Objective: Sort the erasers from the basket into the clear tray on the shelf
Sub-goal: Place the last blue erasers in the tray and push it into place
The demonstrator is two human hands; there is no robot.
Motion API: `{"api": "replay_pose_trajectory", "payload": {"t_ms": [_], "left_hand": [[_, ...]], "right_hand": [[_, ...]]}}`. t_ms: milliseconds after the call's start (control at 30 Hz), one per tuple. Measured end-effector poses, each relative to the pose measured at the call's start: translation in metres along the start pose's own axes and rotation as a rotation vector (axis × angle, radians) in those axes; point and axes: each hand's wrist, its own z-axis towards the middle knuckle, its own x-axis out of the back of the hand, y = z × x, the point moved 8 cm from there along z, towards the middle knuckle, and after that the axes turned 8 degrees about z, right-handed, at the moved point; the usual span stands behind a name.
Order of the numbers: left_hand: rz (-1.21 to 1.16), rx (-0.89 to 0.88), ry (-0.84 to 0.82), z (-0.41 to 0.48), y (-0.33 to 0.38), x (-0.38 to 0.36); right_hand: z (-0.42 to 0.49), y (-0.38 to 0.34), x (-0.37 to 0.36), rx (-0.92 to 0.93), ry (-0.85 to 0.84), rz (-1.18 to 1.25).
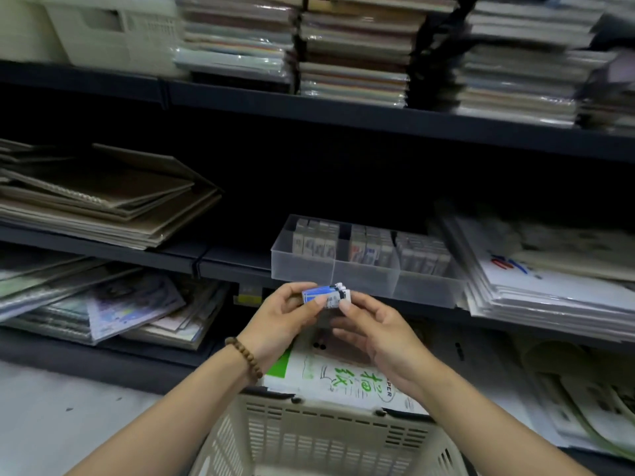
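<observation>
Erasers (326, 296), a small bundle in blue, white and black paper sleeves, are held in the air between both hands, just in front of and slightly below the clear tray (364, 276) on the shelf (226, 266), and well above the basket (309, 412); the left hand (281, 314) curls its fingers round the blue end with the thumb laid across the front; the right hand (374, 324) pinches the white end between thumb and fingertips, its other fingers loosely bent below; how many pieces are in the bundle is too blurred to count. They look light, small and firm, slightly yielding rubber, not fragile; the printed sleeves are likely smooth, so pieces may slide against each other or slip out of the bundle if the squeeze loosens; the safest hold is probably across the broad faces, pressing the bundle together from both ends, as now. The tray's back holds upright rows of stocked erasers (316, 242), the front of its compartments looks free; dropping the bundle in upright should need only a gentle, aligned release.
</observation>
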Motion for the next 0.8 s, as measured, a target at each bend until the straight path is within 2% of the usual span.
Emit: {"api": "replay_pose_trajectory", "payload": {"t_ms": [167,367,467,600,700,800], "left_hand": [[0.056,-0.087,0.006,0.019,0.027,0.020],[0.312,-0.264,0.173,0.040,0.046,0.057],[0.428,-0.250,0.205,0.052,0.035,0.076],[0.423,-0.093,0.142,0.067,0.005,0.074],[0.441,-0.084,0.094,0.074,-0.003,0.060],[0.459,-0.091,0.129,0.077,-0.006,0.061]], "right_hand": [[0.029,-0.023,-0.031,0.024,-0.083,0.127],[0.078,-0.048,-0.051,0.094,-0.146,-0.044],[0.104,-0.070,-0.050,0.182,-0.107,-0.197],[0.138,-0.079,-0.044,0.234,-0.008,-0.541],[0.161,-0.059,-0.045,0.174,-0.005,-0.838],[0.175,-0.042,-0.047,0.127,0.026,-0.976]]}}
